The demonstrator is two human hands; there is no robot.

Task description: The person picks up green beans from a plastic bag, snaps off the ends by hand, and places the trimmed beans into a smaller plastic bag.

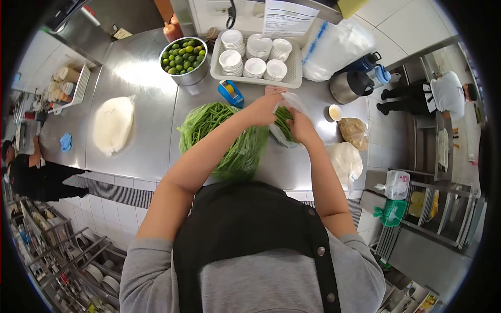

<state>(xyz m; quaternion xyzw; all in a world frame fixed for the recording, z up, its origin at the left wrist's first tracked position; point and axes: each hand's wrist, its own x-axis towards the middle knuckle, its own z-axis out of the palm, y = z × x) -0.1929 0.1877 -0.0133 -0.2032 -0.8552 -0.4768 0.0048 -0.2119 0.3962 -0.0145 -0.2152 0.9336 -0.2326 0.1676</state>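
A small clear plastic bag with green beans in it lies on the steel counter in front of me. My left hand is closed on the bag's upper edge. My right hand is at the bag's right side, thumb against the beans and its other fingers partly hidden by the plastic. Under my left forearm sits a large green-tinted bag of green beans, open at the top. A blue tape dispenser stands just behind that large bag.
Behind are a metal pot of limes and a basket with stacked white cups. To the right stand a steel jug, a small cup and filled bags. A white bag lies left. Co-workers stand at both sides.
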